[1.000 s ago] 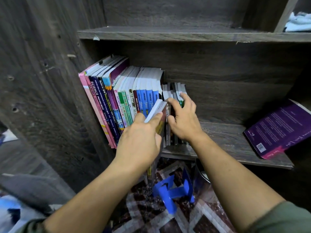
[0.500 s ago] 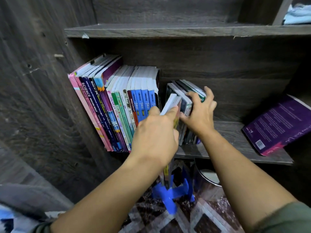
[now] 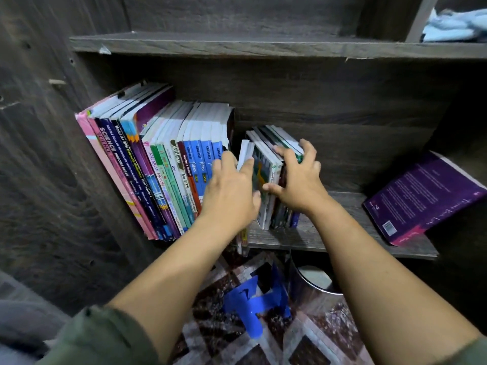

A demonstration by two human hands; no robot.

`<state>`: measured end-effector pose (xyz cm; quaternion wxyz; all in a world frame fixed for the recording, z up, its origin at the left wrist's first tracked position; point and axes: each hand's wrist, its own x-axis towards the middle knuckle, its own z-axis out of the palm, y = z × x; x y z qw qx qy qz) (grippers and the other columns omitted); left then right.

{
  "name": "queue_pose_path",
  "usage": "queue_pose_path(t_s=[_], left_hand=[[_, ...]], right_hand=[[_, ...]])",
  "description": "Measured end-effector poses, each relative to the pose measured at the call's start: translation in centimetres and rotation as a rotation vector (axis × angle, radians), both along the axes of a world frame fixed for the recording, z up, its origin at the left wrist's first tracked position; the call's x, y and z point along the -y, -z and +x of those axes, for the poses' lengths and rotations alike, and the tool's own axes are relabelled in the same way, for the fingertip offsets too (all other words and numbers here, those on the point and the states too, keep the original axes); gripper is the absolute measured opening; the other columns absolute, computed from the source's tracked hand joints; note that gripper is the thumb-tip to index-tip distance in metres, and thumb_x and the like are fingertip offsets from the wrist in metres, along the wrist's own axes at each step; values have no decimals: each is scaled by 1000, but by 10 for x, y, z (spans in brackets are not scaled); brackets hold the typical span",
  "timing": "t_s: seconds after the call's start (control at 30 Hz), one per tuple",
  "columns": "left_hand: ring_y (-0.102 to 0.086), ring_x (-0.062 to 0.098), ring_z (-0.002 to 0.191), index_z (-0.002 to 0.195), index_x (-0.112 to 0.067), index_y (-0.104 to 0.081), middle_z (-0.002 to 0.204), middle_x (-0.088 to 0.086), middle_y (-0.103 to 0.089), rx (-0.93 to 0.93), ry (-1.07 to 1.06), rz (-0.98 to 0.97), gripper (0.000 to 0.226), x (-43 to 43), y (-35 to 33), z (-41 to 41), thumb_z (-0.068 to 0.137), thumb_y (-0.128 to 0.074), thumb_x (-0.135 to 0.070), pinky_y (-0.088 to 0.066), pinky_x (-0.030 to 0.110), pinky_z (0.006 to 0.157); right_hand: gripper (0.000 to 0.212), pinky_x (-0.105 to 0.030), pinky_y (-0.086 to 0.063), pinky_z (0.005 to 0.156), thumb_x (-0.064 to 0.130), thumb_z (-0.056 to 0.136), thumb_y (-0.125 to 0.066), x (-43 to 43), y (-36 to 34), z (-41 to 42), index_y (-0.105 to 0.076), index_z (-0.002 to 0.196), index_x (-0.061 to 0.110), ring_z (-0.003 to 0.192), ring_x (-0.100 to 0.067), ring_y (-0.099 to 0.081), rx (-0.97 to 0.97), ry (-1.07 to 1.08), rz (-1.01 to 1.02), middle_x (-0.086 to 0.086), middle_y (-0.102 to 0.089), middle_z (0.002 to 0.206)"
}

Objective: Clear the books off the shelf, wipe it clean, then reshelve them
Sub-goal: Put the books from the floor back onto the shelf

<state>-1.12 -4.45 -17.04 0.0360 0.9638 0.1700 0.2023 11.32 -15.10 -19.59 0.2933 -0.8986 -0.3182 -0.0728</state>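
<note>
On the shelf [image 3: 329,233], left hand [image 3: 229,191] pinches thin book [image 3: 245,156] upright, at the gap between tall row [image 3: 168,159] and short stack [image 3: 266,159]. The right hand [image 3: 297,177] grips short stack, leaned right.

We see a row of tall books [image 3: 158,167] leaning left on the dark wooden shelf [image 3: 329,241]. Just to its right, our left hand [image 3: 229,191] pinches a thin white-edged book [image 3: 245,154], which touches a small bundle of slim books [image 3: 274,164] gripped by our right hand [image 3: 297,180]. A purple book [image 3: 421,198] leans well apart at the right end.
</note>
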Motion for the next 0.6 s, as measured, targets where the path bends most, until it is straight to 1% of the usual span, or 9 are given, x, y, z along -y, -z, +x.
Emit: queue_pose_path(t_s=[0.1,0.17,0.2,0.27,0.33,0.37,0.4,0.47,0.6], left_hand=[[-27,25,124,150,-14,-22,138,6,-24,-84,30,281,110,-11,4,-14,66,-78,-59,-31,40,101],[-25,24,128,149,-14,-27,145,5,-28,-57,45,336,116,-17,11,-21,56,-86,-52,-25,40,100],[-24,23,128,148,-15,-31,145,4,-33,-44,65,338,115,-20,13,-22,53,-89,-48,-23,41,100],[-24,22,128,145,-19,-39,142,2,-41,-37,89,339,111,-25,16,-18,50,-89,-48,-21,43,99],[-24,22,125,141,-20,-44,139,1,-47,-22,77,365,107,-31,18,-11,49,-86,-53,-19,45,97],[-26,22,124,139,-20,-46,138,1,-49,-1,65,386,105,-34,22,-9,49,-86,-54,-18,45,97],[-28,23,123,138,-18,-48,137,2,-50,29,52,406,102,-37,27,-6,49,-86,-53,-18,45,97],[-30,25,125,138,-16,-48,139,3,-49,87,11,446,99,-41,40,-3,53,-85,-49,-18,45,97],[-20,30,133,145,-17,-38,150,3,-33,140,-144,492,102,-40,51,1,59,-81,-53,-16,44,100]], right_hand=[[124,-35,-26,109,24,72,-85,13,-5,3,10,149,46,145,-24,-7,-133,-133,102,-3,24,157],[140,-26,-21,106,20,64,-90,19,-4,11,20,146,46,143,-15,-9,-266,-163,229,-8,13,160],[143,-27,-22,108,22,60,-92,21,0,16,20,146,47,141,-16,-20,-354,-160,250,-10,-3,161],[136,-32,-30,110,19,58,-93,25,14,21,4,151,38,127,-16,-42,-536,-148,164,-3,-34,149],[101,-34,-41,107,8,63,-89,26,40,22,-29,143,17,108,-14,-58,-675,-141,55,1,-59,128],[84,-38,-45,104,6,64,-88,25,54,21,-40,133,15,100,-14,-62,-685,-118,13,2,-65,115],[77,-41,-47,102,7,66,-87,23,65,17,-42,128,16,98,-14,-64,-666,-91,-17,3,-67,109],[77,-42,-45,104,16,69,-87,15,76,15,-41,131,19,104,-18,-63,-618,-50,-27,2,-67,113],[100,-45,-36,112,24,73,-83,1,78,8,-20,150,22,126,-22,-52,-616,-72,27,-1,-54,139]])
